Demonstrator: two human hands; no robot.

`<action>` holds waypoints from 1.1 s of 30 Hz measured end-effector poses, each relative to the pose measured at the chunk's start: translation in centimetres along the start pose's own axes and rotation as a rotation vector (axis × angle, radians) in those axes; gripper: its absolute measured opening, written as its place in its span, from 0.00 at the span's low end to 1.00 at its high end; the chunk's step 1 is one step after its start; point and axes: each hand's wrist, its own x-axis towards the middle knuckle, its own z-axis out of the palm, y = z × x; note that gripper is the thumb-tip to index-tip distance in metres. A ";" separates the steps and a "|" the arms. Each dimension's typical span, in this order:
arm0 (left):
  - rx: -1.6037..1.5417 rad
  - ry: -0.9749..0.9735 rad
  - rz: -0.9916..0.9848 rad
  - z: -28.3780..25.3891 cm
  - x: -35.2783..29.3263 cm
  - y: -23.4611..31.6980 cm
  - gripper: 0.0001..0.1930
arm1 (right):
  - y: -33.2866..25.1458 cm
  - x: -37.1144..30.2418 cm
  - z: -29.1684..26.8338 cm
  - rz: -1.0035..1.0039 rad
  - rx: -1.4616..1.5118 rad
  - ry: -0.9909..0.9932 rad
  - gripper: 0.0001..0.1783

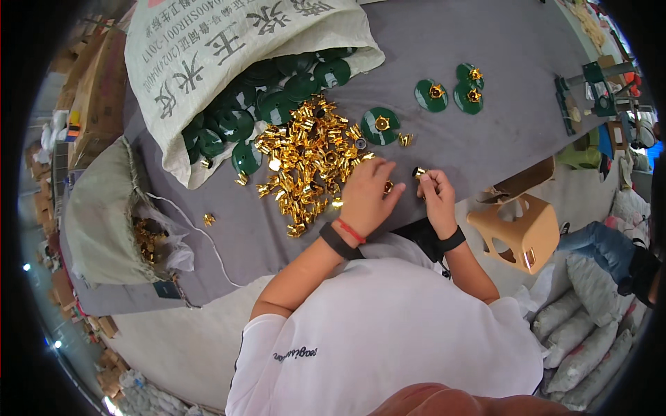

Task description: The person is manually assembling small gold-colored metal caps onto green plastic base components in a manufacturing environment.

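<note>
A heap of small shiny gold pronged cups (309,156) lies on the grey cloth. My left hand (364,197) hovers at the heap's right edge, thumb and fingers apart. One gold cup shows between them; whether they touch it I cannot tell. Pinched in the fingertips of my right hand (440,208) is a gold cup with a dark end (419,172). Just beyond my hands lies a green disc (380,126) with a gold cup at its middle, and a loose gold cup (405,140) beside it. Farther right, several green discs (431,96) carry gold pronged pieces.
A white woven sack (208,76) spills green discs (277,107) behind the heap. Another sack (104,215) with gold pieces stands at the left. A clamp-like metal tool (600,90) sits at the table's right end. Below stands a tan stool (520,232); another person's leg (600,246) shows beyond.
</note>
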 end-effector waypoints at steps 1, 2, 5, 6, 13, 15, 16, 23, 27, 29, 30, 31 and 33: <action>0.000 0.039 -0.016 -0.3 0.7 -0.4 0.21 | -0.4 0.1 -0.1 -0.003 0.008 -0.006 0.08; 0.009 0.044 -0.020 -0.4 1.3 -0.9 0.21 | -1.0 0.1 -0.3 0.043 0.036 -0.056 0.08; -0.174 0.047 -0.180 -0.2 4.0 -2.4 0.27 | -1.1 0.8 -0.1 0.143 0.135 -0.144 0.08; -0.167 0.057 -0.182 0.0 5.0 -2.2 0.27 | -1.1 1.0 -0.3 0.206 0.196 -0.170 0.08; 0.337 -0.308 -0.223 2.0 10.9 -2.8 0.13 | -1.6 1.1 -1.2 0.067 0.192 -0.224 0.08; 0.364 -0.317 -0.221 2.3 12.8 -2.8 0.13 | -0.6 0.7 -2.7 0.071 0.205 -0.192 0.08; 0.381 -0.320 -0.236 2.8 14.0 -2.7 0.14 | -0.2 0.4 -3.6 0.083 0.205 -0.173 0.08; 0.395 -0.346 -0.189 9.1 20.7 -0.4 0.22 | -0.3 -1.6 -8.4 0.088 0.218 -0.014 0.07; 0.192 -0.397 -0.124 12.4 23.6 1.0 0.37 | -0.2 -2.4 -9.9 0.095 0.212 0.034 0.07; -0.345 -0.368 -0.194 13.7 25.1 2.2 0.38 | 0.6 -2.4 -9.9 0.059 0.295 0.051 0.07; -0.348 -0.367 -0.187 13.9 25.3 2.7 0.38 | 0.6 -2.5 -9.9 0.053 0.292 0.055 0.07; -0.437 -0.319 -0.187 13.9 25.2 3.1 0.37 | 0.5 -2.6 -9.9 0.051 0.297 0.049 0.07; -0.526 -0.268 -0.186 13.0 24.3 4.1 0.35 | 0.3 -2.6 -10.0 0.048 0.301 0.042 0.07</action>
